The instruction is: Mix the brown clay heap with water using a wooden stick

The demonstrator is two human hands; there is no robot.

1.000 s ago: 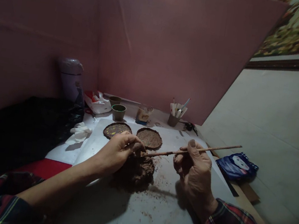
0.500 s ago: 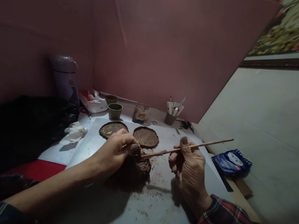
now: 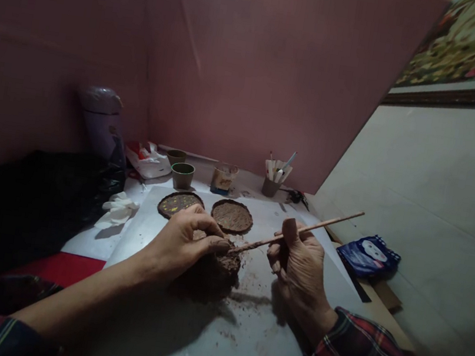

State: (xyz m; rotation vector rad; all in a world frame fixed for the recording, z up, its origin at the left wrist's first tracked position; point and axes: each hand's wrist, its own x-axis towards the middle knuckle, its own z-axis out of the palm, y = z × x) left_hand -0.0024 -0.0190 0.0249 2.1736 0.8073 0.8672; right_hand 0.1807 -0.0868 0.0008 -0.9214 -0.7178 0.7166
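A dark brown, crumbly, clay-like lump (image 3: 230,267) sits on a pale board (image 3: 258,339) in front of me. My left hand (image 3: 186,236) reaches over it from the left, thumb and fingers pinched at its upper edge; the fingers hide part of the lump. My right hand (image 3: 299,273) is closed round a thin wooden stick (image 3: 336,221), held like a pen. The stick's brown-smeared lower end touches the lump close to my left thumb. Behind lie two flat brown discs with raised rims: a plain one (image 3: 232,216) and one with yellow specks (image 3: 171,202).
Brown crumbs dot the board. At the back stand a grey cup (image 3: 182,177), a smeared clear container (image 3: 223,180) and a pot of pens (image 3: 271,184). White gloves (image 3: 118,208) and black plastic (image 3: 38,196) lie left. A blue pouch (image 3: 368,257) is at right.
The stick's upper end has shifted slightly left and up in view, and its tip has moved a little right. My left thumb has stretched further right along the lump.
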